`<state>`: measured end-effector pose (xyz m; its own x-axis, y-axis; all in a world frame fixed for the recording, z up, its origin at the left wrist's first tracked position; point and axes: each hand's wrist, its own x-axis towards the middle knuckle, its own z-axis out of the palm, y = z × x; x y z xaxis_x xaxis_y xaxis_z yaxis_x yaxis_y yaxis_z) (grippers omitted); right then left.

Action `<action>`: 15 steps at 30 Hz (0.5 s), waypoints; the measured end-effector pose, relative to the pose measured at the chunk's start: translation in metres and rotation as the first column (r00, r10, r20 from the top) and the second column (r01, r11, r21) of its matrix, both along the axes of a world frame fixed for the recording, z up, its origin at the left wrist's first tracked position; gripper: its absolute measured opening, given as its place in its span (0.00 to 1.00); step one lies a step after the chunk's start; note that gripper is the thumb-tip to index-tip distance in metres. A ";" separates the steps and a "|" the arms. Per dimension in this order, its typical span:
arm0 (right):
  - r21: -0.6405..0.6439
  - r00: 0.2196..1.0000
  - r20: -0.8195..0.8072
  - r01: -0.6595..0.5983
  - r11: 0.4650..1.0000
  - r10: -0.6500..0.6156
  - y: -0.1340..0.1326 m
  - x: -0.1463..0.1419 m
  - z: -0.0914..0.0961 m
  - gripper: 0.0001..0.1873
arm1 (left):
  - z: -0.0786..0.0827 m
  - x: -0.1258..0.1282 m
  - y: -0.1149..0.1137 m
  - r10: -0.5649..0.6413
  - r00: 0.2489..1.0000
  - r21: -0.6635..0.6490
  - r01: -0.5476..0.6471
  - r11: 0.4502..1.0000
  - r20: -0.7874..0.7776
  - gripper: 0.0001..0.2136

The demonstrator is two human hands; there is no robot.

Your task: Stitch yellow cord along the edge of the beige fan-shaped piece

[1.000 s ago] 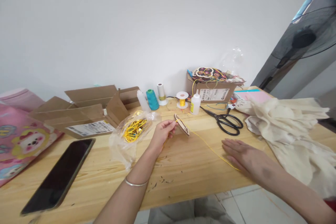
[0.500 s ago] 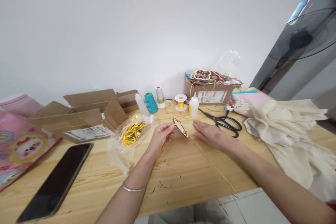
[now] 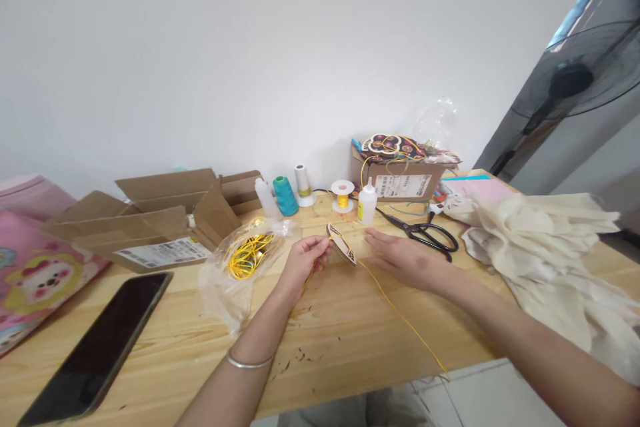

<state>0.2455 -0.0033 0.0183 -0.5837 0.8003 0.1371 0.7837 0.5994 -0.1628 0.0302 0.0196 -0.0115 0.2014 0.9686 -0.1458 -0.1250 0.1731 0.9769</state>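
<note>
Between the thumb and fingers of my left hand [image 3: 309, 261] is the left edge of a flat, cut-out wooden piece [image 3: 342, 245], tilted above the table. Yellow cord [image 3: 400, 310] runs from the piece's right end down to the table's front edge, and another length hangs below my left hand. My right hand [image 3: 395, 255] is just right of the piece, apart from it, fingers stretched out and holding nothing. A white glue bottle [image 3: 367, 205] stands behind my right hand, and black scissors [image 3: 425, 235] lie to its right.
At left are a phone [image 3: 95, 353], an open cardboard box [image 3: 150, 230] and a plastic bag of yellow cord [image 3: 250, 257]. Thread spools [image 3: 285, 197] and a yellow reel [image 3: 343, 197] stand by the wall. A full box [image 3: 403, 181] and cream cloth [image 3: 540, 227] are at right.
The wooden piece has turned slightly in my left hand and shows more edge-on. My right hand stays beside it with fingers stretched. The whole view has shifted a little.
</note>
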 end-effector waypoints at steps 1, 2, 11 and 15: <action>0.014 0.998 0.053 0.034 0.999 -0.035 0.011 -0.015 -0.002 0.19 | 0.000 0.000 0.000 0.002 1.000 -0.001 -0.002 1.000 0.004 0.10; 0.043 0.994 0.094 0.058 0.997 -0.062 0.021 -0.029 -0.005 0.19 | 0.000 0.000 0.000 0.003 1.000 0.000 -0.003 1.000 0.007 0.10; 0.069 0.940 0.286 0.174 0.982 -0.187 0.035 -0.041 -0.013 0.17 | -0.003 -0.001 0.001 -0.018 1.000 0.004 0.018 1.000 -0.006 0.11; -0.017 0.939 0.275 0.220 0.975 -0.207 0.004 -0.002 -0.009 0.14 | -0.003 0.000 0.001 -0.009 1.000 -0.001 0.009 1.000 -0.020 0.10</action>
<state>0.2433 0.0008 0.0096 -0.4085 0.9118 -0.0427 0.9107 0.4102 0.0490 0.0298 0.0210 -0.0147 0.2073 0.9666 -0.1504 -0.1037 0.1746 0.9792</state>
